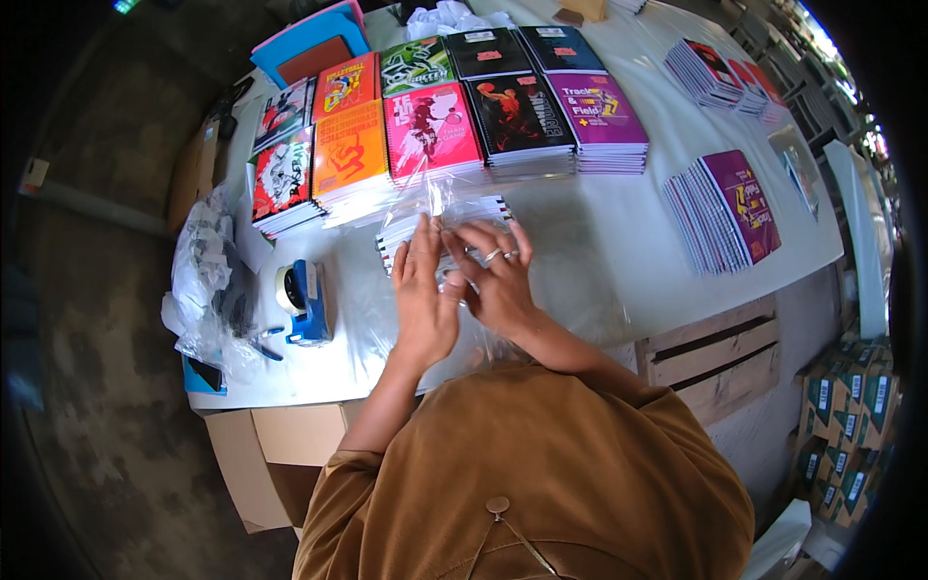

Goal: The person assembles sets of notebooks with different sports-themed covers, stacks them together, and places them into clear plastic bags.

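Observation:
A stack of spiral notebooks point(394, 237) lies in front of me, wrapped loosely in clear plastic film point(437, 198) that rises in a crumpled peak beyond my fingers. My left hand point(425, 304) rests over the near side of this bundle, fingers stretched forward and thumb angled right. Close beside it, my right hand point(505, 290), with rings on it, bends its fingers over the film and seems to pinch a fold between index finger and thumb. Glare and slight blur hide the exact grip. The wrapped notebooks' covers cannot be made out beneath the film and hands.
Rows of colourful notebook stacks point(435, 126) fill the table's far side. More purple notebooks point(739, 208) fan out at right. A blue tape dispenser point(309, 304) stands left, near crumpled plastic bags point(208, 280). An open cardboard box point(290, 435) sits below the near left edge.

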### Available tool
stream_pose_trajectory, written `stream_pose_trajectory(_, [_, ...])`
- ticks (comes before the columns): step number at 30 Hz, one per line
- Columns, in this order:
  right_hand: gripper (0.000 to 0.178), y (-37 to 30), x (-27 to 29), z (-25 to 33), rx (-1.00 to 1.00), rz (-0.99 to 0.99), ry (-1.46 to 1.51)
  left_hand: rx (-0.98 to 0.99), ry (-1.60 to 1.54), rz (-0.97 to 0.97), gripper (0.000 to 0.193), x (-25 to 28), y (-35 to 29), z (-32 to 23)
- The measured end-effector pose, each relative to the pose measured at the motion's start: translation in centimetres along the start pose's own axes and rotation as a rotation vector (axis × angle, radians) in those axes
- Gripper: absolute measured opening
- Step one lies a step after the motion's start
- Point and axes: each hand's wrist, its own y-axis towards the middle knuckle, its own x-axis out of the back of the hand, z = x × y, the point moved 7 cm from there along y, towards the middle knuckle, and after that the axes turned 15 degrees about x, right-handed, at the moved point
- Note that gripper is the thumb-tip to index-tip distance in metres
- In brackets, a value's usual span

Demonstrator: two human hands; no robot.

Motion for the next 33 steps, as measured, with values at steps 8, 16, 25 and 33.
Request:
stream_pose_trajectory(8, [0.033, 0.8, 0.1, 0.3, 0.122, 0.097, 0.057, -0.111, 0.061, -0.069, 0.059, 4.9, 8.7, -1.9])
stream_pose_trajectory(16, [0.038, -1.6, 0.3, -2.3, -0.034, -0.561, 0.366, -0.244, -0.047, -0.045, 0.025, 2.1, 3.5, -1.4])
stream_pose_trajectory(25, [0.021, -0.8, 0.1, -1.6, 0.155, -0.259, 0.173, -0.138, 0.011, -0.406, 0.019, 6.3, -4.5, 5.3])
stream_pose_trajectory(33, [0.021, -0.3, 0.2, -0.8, 0.192, -0.253, 0.157, 1.329, -0.395, 0.054, 0.041, 16.5, -8.4, 32.0])
